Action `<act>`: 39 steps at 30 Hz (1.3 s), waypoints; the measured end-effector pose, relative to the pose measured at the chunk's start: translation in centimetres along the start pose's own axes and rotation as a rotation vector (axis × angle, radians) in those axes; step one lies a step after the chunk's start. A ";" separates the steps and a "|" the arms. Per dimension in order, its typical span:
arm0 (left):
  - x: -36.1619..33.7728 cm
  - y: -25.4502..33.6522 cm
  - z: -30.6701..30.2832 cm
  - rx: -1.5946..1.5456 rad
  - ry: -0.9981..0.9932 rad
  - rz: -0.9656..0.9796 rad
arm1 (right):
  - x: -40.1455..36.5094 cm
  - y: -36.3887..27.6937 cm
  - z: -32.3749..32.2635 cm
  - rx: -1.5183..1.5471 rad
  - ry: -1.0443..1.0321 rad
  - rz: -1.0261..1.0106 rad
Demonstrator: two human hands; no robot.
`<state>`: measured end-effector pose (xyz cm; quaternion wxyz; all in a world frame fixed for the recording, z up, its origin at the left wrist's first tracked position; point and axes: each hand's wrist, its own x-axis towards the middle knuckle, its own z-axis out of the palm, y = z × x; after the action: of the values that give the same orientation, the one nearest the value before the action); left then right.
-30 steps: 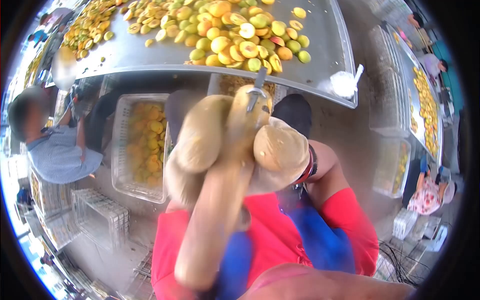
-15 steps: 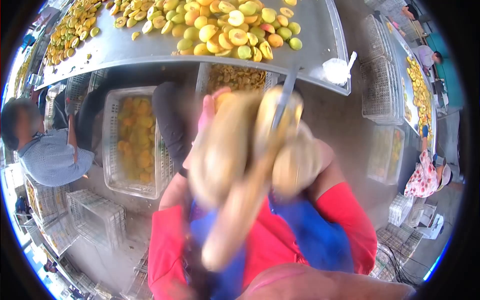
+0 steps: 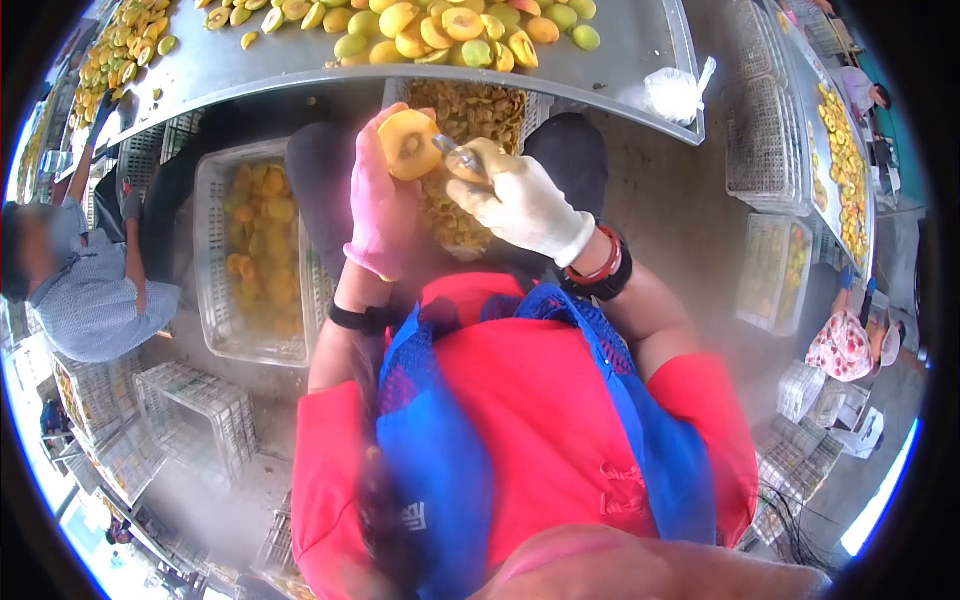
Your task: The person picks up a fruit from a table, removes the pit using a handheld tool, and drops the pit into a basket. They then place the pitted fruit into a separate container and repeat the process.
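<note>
My left hand (image 3: 385, 200), in a pink glove, is wrapped round a halved yellow-orange fruit (image 3: 408, 143) that looks like a peach, its cut face with a brownish centre turned up. In a white glove, my right hand (image 3: 530, 195) grips a knife (image 3: 445, 146), whose short metal part points at the fruit half's right edge. Most of the tool is hidden by the fingers. Both hands are above a crate (image 3: 468, 108) of brownish-yellow scraps between my knees.
A metal table (image 3: 300, 60) with piled fruit halves (image 3: 460, 25) and a white plastic bag (image 3: 672, 95) lies ahead. To the left stands a crate of fruit pieces (image 3: 205, 270), beside a seated person (image 3: 100, 300). Stacked crates (image 3: 765, 160) and another person (image 3: 840, 340) are at right.
Both hands have moved away from the camera, down over the scrap crate. The knife, earlier large and blurred close to the view, is now at the fruit half.
</note>
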<state>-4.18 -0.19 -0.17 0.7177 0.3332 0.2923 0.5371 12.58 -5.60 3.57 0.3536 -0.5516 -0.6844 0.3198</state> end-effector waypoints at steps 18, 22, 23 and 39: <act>-0.9 -0.2 1.2 0.181 -0.061 0.121 | -0.5 1.6 3.3 -0.126 0.195 -0.068; -1.0 -0.6 1.4 0.241 -0.050 0.180 | -0.7 1.4 3.6 -0.104 0.211 -0.064; -1.0 -0.8 1.4 0.257 -0.047 0.202 | -0.7 1.3 3.7 -0.092 0.225 -0.075; -0.7 -1.2 3.3 0.299 0.118 0.226 | -0.7 2.0 4.1 0.207 0.052 -0.051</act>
<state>-1.10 -1.66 0.87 0.5770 0.4347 0.3711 0.5834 10.27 -6.12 -0.40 0.4340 -0.5027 -0.6522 0.3653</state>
